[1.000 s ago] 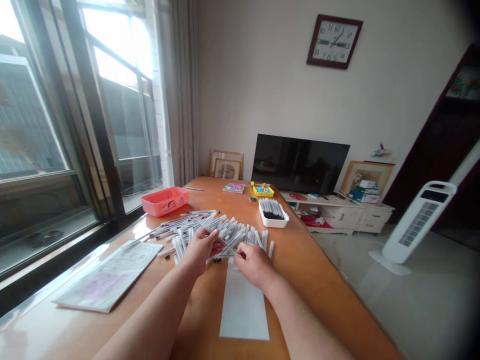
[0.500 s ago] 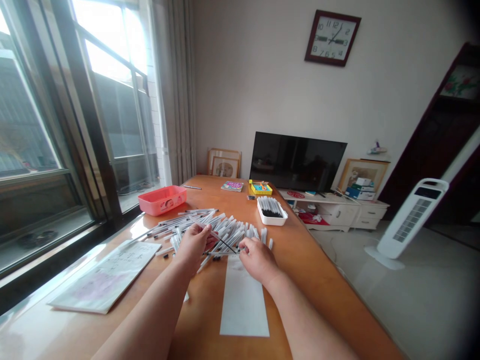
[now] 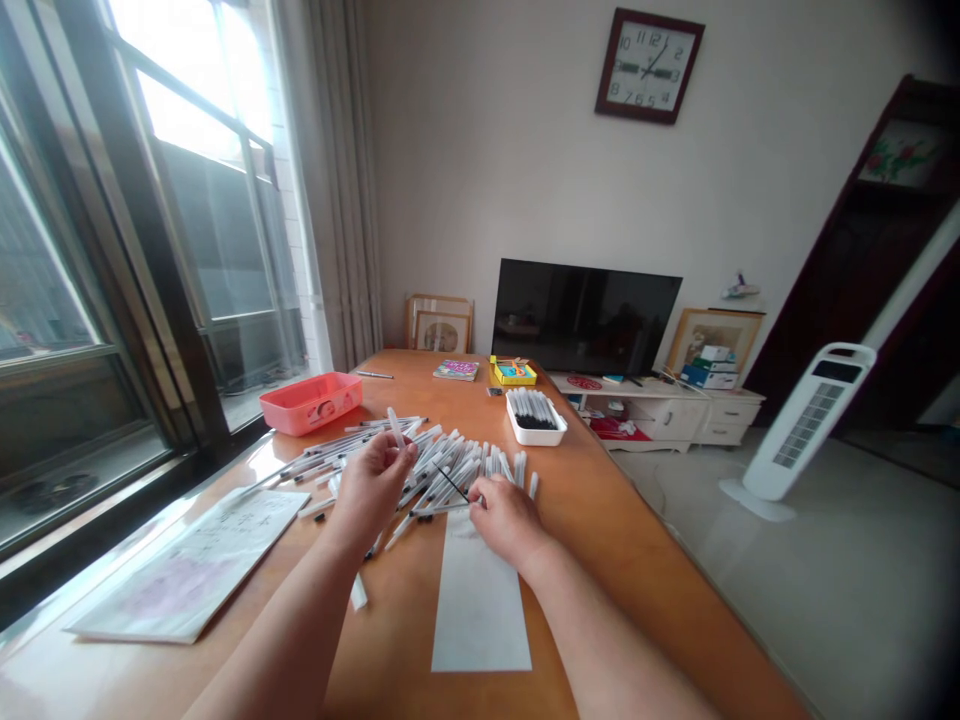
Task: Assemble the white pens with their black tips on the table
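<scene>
fingers of the left hand (image 3: 370, 482) pinch a white pen barrel (image 3: 394, 425) up clear of the pile (image 3: 450, 460), while the right hand (image 3: 501, 512) nips what looks like a black refill (image 3: 452, 482), angled toward it.

The wall (image 3: 487, 150) is plain and pale. A square clock (image 3: 649, 66) with a dark red frame hangs high on it. Big windows (image 3: 187, 200) with dark frames fill the left side, and bright daylight comes in through them. A long pale curtain (image 3: 341, 200) hangs in the corner. A brown wooden table (image 3: 600, 520) runs along beside the windows. Past the table's far edge a black TV (image 3: 585, 315) stands against the wall, with a low white cabinet (image 3: 697, 425) below it. Framed pictures (image 3: 441, 325) lean on the wall near the TV. Off the table's right edge the floor (image 3: 825, 600) is pale and shiny, and a tall white fan (image 3: 802, 425) stands on it. A dark wooden cupboard (image 3: 900, 250) stands at the far right.
</scene>
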Available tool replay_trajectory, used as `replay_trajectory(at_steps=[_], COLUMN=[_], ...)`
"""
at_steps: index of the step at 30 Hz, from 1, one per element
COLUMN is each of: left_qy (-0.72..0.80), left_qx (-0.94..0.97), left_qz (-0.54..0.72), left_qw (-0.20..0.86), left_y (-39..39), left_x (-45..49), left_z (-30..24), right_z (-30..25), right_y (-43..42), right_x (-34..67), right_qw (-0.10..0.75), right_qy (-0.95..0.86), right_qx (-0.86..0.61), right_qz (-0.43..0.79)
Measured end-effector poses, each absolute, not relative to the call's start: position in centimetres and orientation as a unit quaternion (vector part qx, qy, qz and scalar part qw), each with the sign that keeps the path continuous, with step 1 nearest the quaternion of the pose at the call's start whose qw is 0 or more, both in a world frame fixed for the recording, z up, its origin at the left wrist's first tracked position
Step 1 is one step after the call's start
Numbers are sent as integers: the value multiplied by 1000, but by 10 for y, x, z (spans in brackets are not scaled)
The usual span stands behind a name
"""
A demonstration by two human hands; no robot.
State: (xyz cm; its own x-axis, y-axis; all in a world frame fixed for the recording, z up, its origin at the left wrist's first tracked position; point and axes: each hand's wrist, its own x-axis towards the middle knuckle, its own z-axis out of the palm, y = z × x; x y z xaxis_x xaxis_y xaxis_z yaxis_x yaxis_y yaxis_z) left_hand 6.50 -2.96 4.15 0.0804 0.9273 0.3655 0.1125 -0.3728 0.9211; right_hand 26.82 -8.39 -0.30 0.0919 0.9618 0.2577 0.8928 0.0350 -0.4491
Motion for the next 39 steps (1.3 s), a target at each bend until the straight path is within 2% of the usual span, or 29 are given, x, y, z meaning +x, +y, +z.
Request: replay_trajectory(at_steps=[9,13,17,27,36,39], left_qy=[431,440,442,441,432,428], left_qx=[797,838,853,866,872,868], left_qz=[276,202,144,205,208,229], left_qw=[321,252,239,119,98,105], left_y=[-36,-41,-46,-38,-37,-41], left_x=[67,69,75,79,83,86], left_z=[22,17,19,18,19,27], right_z=[0,2,4,3,4,1], right_y=[-80,-83,-83,-80,-77,-76], right_x=[281,282,284,296,304,302], right_qw=[320,325,337,374,455,470], right_qy=[-634,-623,-610,-547,-517,-492], right_qx=[-700,-707,-712,-744,-722,-727], right_qz=[83,82,83,83,66,96])
